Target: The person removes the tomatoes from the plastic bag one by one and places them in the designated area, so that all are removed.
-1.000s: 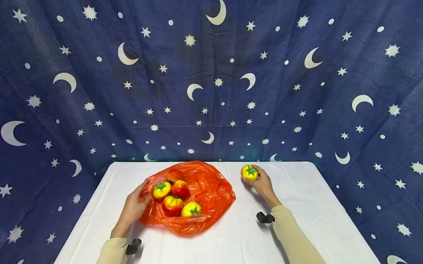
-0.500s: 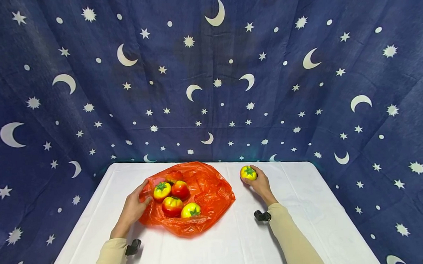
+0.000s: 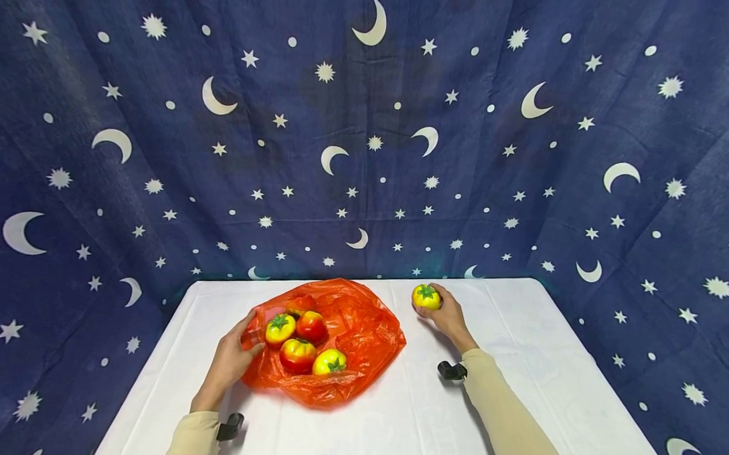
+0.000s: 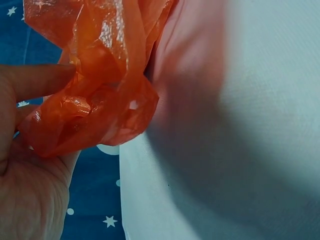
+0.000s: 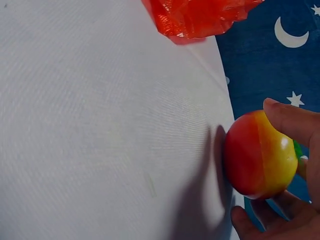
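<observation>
On the left of the table lies an orange-red plastic bag [image 3: 368, 334], its mouth spread wide. My left hand [image 3: 230, 356] holds the bag's left edge, with thin plastic [image 4: 95, 105] between thumb and fingers in the left wrist view. Several red-and-yellow tomatoes [image 3: 298, 356] rest in the bag, two of them showing a green leafy top. To the right of the bag, my right hand [image 3: 451, 318] grips another tomato [image 3: 426, 297], thumb on one side and fingers on the other. In the right wrist view this tomato [image 5: 257, 157] is half red, half yellow.
A white cloth covers the table [image 3: 348, 442]. Behind and at both sides hangs a dark blue curtain [image 3: 361, 120] printed with moons and stars. Each wrist carries a small black camera, the right one [image 3: 452, 371] close over the tabletop.
My right hand has shifted very slightly left with the tomato. The left hand and the bag stay almost where they were.
</observation>
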Demonstrator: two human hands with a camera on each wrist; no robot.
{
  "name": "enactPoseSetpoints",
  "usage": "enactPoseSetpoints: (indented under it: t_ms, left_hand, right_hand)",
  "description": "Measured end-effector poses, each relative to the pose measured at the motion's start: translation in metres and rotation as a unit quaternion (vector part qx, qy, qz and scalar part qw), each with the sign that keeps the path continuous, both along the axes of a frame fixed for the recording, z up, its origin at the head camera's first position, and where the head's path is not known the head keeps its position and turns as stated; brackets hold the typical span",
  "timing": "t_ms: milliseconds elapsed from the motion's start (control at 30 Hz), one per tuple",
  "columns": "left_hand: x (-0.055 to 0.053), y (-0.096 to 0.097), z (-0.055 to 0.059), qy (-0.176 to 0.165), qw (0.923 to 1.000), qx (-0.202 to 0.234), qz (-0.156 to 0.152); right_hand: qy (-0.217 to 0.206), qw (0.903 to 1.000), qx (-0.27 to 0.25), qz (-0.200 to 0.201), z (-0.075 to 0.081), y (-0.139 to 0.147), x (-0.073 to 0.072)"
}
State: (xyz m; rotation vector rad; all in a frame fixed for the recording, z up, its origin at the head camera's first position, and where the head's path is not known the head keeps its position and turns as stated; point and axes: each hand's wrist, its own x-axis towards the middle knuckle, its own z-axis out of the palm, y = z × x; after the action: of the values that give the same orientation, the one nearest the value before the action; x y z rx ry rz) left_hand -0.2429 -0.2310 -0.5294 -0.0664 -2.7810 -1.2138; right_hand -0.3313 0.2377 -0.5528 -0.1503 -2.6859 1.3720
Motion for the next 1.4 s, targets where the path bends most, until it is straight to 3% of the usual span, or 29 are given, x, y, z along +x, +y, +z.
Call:
enactPoseSetpoints:
  t_ms: [233, 500, 733, 900, 1400]
  left_hand:
    - [0.001, 0.000, 0.001, -0.009, 1.0000, 0.000, 0.002]
    - [0.000, 0.001, 0.002, 0.009, 1.0000, -0.003, -0.004]
    - [0.000, -0.001, 0.002, -0.002, 1.0000, -0.002, -0.004]
    - [0.000, 0.000, 0.000, 0.014, 0.9999, 0.003, -0.004]
    - [0.002, 0.000, -0.002, 0.023, 0.9997, 0.004, 0.002]
  right_hand:
    - [0.002, 1.0000, -0.004, -0.003, 0.010, 0.005, 0.005]
    - [0.047, 0.9987, -0.017, 0.004, 0.031, 0.004, 0.014]
    - [0.083, 0.9953, -0.042, 0.026, 0.053, -0.010, 0.028]
    - [0.101, 0.9930, -0.049, 0.037, 0.064, -0.022, 0.040]
    - [0.154, 0.9837, -0.032, 0.088, 0.080, -0.055, 0.069]
